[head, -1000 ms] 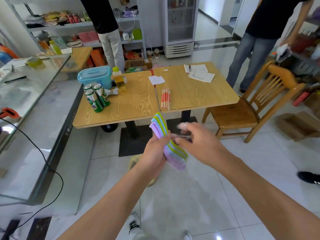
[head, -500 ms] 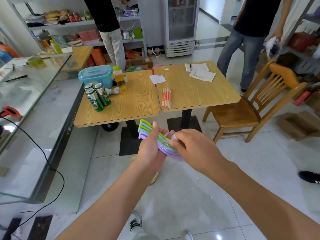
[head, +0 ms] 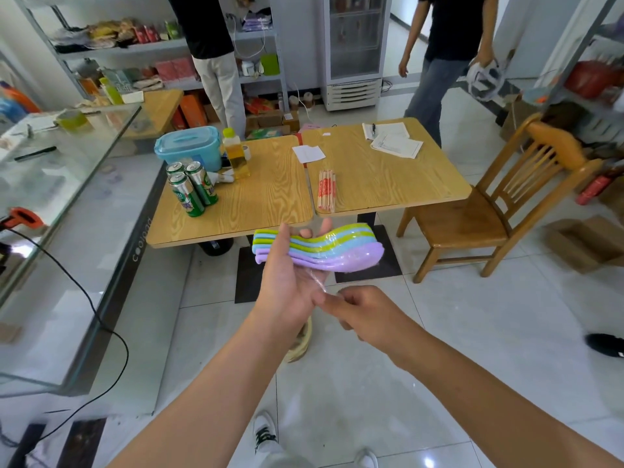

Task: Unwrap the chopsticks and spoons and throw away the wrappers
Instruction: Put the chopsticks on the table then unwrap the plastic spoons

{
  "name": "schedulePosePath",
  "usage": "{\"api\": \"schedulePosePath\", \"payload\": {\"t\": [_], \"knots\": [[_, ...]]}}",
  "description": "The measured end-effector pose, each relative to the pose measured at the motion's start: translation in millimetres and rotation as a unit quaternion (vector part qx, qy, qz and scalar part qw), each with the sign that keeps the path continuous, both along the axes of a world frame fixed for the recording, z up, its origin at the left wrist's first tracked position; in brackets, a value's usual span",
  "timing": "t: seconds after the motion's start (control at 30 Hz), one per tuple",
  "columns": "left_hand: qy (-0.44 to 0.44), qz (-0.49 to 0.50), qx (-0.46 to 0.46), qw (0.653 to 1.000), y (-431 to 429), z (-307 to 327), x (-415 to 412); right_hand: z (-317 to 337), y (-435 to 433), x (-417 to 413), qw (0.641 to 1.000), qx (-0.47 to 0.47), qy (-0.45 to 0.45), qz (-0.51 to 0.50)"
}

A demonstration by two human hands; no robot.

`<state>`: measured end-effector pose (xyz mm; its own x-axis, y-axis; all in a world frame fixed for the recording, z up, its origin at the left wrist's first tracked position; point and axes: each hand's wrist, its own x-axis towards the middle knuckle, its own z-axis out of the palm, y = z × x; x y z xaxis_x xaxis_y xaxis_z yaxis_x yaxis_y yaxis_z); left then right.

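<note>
At left centre, green cans (head: 190, 189) stand on the desk (head: 263, 204), their labels too blurred to read. At mid-frame the left hand (head: 290, 285) grips the stacked spoons (head: 324, 248). Wrapped chopsticks (head: 327, 190), red-printed, lie behind. Right hand (head: 361, 312) fingers pinch the clear wrapper (head: 319, 282).

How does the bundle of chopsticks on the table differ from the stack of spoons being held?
The chopsticks lie untouched on the right table; the stack of spoons is held in the air by the left hand. The chopsticks are thin, straight and pale with red print; the spoons are curved and purple, blue and green. The right hand is pulling clear film off the spoons; the chopsticks look unopened. Both are bundled sets of tableware.
</note>
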<state>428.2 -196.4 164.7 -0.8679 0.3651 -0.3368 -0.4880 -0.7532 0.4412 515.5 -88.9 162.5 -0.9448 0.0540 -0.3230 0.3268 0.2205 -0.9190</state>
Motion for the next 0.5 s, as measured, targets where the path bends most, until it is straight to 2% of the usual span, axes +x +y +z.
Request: {"api": "schedulePosePath", "payload": {"t": [0.07,0.17,0.23,0.3,0.33,0.4,0.5], "knots": [[-0.004,-0.014,0.004,1.000,1.2,5.2,2.2,-3.0,3.5,-0.4,0.999,-0.021,-0.016,0.020],[-0.012,-0.025,0.019,0.999,2.1,10.2,6.9,-4.4,10.1,-3.3,0.992,-0.112,-0.027,0.043],[-0.001,-0.058,0.038,0.998,-0.2,11.1,8.0,-9.7,17.7,-5.9,0.989,-0.123,-0.059,0.054],[0.007,-0.112,0.053,0.992,-3.4,12.6,7.6,-15.1,30.7,-8.4,0.987,-0.133,-0.079,0.037],[0.015,-0.132,0.048,0.990,-4.3,14.5,7.3,-16.8,38.7,-10.3,0.982,-0.172,-0.078,0.008],[0.053,-0.147,0.000,0.988,-5.2,13.9,6.3,-13.9,53.6,-14.8,0.951,-0.294,-0.073,-0.057],[0.094,-0.144,-0.095,0.980,-3.1,12.6,9.9,0.9,69.4,-21.8,0.936,-0.333,-0.021,-0.110]]}}
